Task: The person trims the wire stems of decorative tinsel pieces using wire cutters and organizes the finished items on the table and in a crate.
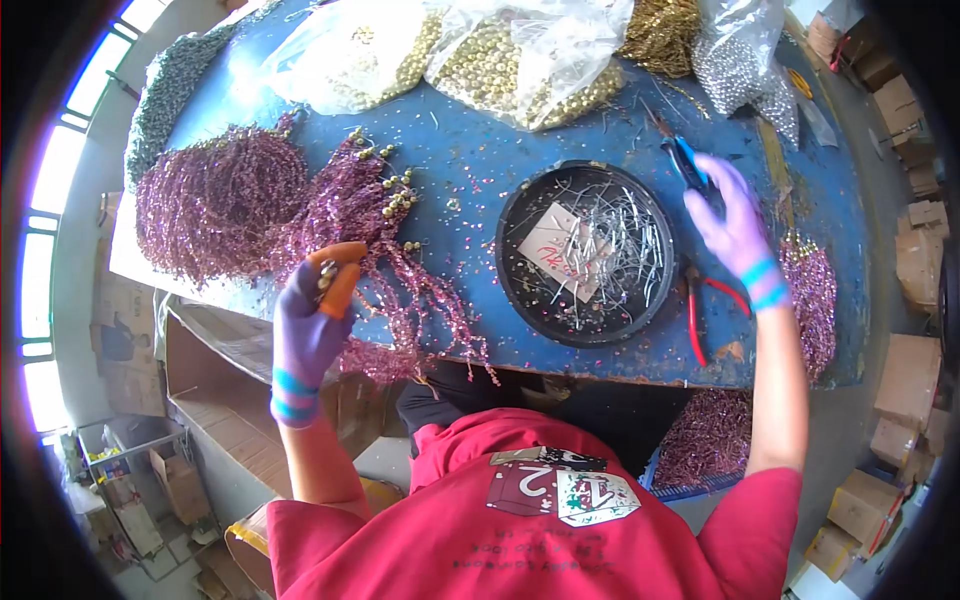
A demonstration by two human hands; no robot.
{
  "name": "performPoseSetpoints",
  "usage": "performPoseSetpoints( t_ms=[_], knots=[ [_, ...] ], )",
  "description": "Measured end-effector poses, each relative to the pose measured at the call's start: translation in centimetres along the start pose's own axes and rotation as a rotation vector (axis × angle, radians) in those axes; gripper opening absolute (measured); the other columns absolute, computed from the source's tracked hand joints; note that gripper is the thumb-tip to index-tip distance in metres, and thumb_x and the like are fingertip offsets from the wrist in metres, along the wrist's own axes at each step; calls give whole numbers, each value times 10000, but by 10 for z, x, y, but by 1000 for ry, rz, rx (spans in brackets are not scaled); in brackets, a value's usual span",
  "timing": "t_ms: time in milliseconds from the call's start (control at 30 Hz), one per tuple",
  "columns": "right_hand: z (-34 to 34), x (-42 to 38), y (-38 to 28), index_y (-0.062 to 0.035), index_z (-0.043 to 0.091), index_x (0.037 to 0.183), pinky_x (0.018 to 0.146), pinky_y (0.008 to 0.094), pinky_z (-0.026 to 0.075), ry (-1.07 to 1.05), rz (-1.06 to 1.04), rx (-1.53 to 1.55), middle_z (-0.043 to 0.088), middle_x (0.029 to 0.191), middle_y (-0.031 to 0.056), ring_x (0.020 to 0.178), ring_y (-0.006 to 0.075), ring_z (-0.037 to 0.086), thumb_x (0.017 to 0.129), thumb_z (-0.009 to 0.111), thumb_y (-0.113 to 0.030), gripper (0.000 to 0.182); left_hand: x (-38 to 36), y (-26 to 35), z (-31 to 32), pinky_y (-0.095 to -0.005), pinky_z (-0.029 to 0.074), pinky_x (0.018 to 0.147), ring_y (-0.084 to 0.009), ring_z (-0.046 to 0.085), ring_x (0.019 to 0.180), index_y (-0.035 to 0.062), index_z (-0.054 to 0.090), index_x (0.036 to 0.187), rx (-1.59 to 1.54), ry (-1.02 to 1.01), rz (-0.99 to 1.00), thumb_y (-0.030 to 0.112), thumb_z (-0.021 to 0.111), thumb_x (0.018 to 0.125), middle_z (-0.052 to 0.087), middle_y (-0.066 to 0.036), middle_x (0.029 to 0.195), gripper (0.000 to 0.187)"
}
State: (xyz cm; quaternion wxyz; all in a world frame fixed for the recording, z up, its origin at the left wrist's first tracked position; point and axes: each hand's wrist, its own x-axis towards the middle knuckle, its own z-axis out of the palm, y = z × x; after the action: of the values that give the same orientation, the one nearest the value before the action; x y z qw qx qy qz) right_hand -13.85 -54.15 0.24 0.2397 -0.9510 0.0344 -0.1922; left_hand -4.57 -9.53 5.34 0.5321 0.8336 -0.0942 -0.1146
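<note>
My left hand [314,318], in a purple glove with orange finger covers, pinches a small cluster of gold beads [327,273]. Beside and beyond it lie pink beaded sprays [335,200], some tipped with gold beads; whether the pinched cluster joins one of them is hidden. At the right, my gloved right hand [732,222] is closed around the blue-handled pliers [684,160], whose jaws point up and left. Near that hand sits a black round tray [507,285] of cut wire pieces with a marked card [565,248]. Red-handled pliers [697,315] rest right of the tray.
Clear bags of gold beads [490,75] and silver beads [738,65] stand along the far edge by gold strands [660,35]. More pink sprays [808,300] hang over the right edge. Loose beads dot the blue table [455,130]. Cardboard boxes [230,395] flank it.
</note>
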Motion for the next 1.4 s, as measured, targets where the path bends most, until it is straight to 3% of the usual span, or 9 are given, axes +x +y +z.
performPoseSetpoints(
  t_ms=[167, 267, 533, 733, 933, 1033, 1167, 1300, 1400],
  knots=[
    [-28, -74, -30, -38, 463, 1307, 1036, 427, 359, -204, 79, -200, 482, 1318, 202, 1219, 373, 466, 826, 665, -250, 563, 16, -12, 20, -288, 485, 703, -165, 599, 831, 61, 662, 1058, 361, 43, 279, 54, 598, 897, 635, -93, 958, 174],
    [-32, -105, -38, -28, 443, 1325, 1047, 443, 341, -239, 135, -242, 457, 1330, 226, 1232, 393, 440, 807, 677, -297, 629, 30, -16, 23, -255, 470, 677, -115, 581, 779, 70, 658, 1070, 481, 217, 396, 94, 605, 903, 647, -51, 984, 177],
    [-24, -133, -49, -39, 374, 1381, 1072, 469, 297, -326, 262, -421, 374, 1393, 229, 1287, 403, 349, 722, 725, -393, 826, 60, -32, 34, -406, 503, 742, -301, 634, 874, 128, 654, 1048, 846, 222, 357, 198, 650, 855, 602, -72, 1118, 206],
    [-20, -138, -39, -48, 356, 1394, 1072, 469, 293, -287, 294, -414, 377, 1395, 213, 1285, 404, 345, 703, 739, -381, 858, 67, -41, 42, -409, 513, 753, -301, 641, 904, 115, 659, 1031, 929, 205, 322, 189, 656, 846, 590, -71, 1193, 200],
    [-16, -135, -31, -71, 492, 1275, 909, 421, 430, -249, 395, -351, 530, 1102, 156, 1005, 324, 533, 719, 728, -276, 638, 43, -13, 41, -306, 519, 717, -218, 652, 945, 74, 630, 1048, 592, 271, 555, 111, 662, 863, 636, -95, 1165, 191],
    [-21, -137, -6, -9, 534, 1219, 804, 297, 465, -98, 588, 290, 535, 1104, 88, 884, 192, 572, 754, 690, -228, 537, 32, -14, 43, -261, 501, 698, -131, 629, 835, 61, 600, 1053, 286, 191, 478, 79, 677, 854, 657, -78, 1017, 214],
    [-39, -129, -26, -19, 314, 1415, 886, 478, 517, 83, 536, 1947, 478, 1329, 177, 1143, 302, 558, 846, 586, -219, 661, 19, -5, 60, -251, 489, 691, -101, 589, 752, 47, 592, 1041, 291, 104, 342, 101, 732, 810, 646, -58, 903, 276],
    [-32, -119, -50, -10, 349, 1392, 703, 365, 500, 46, 474, 2138, 494, 1299, 174, 898, 240, 554, 860, 580, -267, 634, 6, 3, 82, -263, 491, 692, -110, 600, 755, 39, 596, 1024, 144, 52, 349, 108, 754, 787, 648, -64, 895, 293],
    [-15, -109, -85, -8, 369, 1374, 602, 289, 432, 5, 454, 2027, 547, 1027, 93, 746, 162, 450, 881, 580, -342, 632, -7, 12, 98, -274, 496, 692, -148, 623, 763, 35, 599, 1014, 171, -37, 347, 107, 761, 775, 646, -80, 907, 297]
  ],
)
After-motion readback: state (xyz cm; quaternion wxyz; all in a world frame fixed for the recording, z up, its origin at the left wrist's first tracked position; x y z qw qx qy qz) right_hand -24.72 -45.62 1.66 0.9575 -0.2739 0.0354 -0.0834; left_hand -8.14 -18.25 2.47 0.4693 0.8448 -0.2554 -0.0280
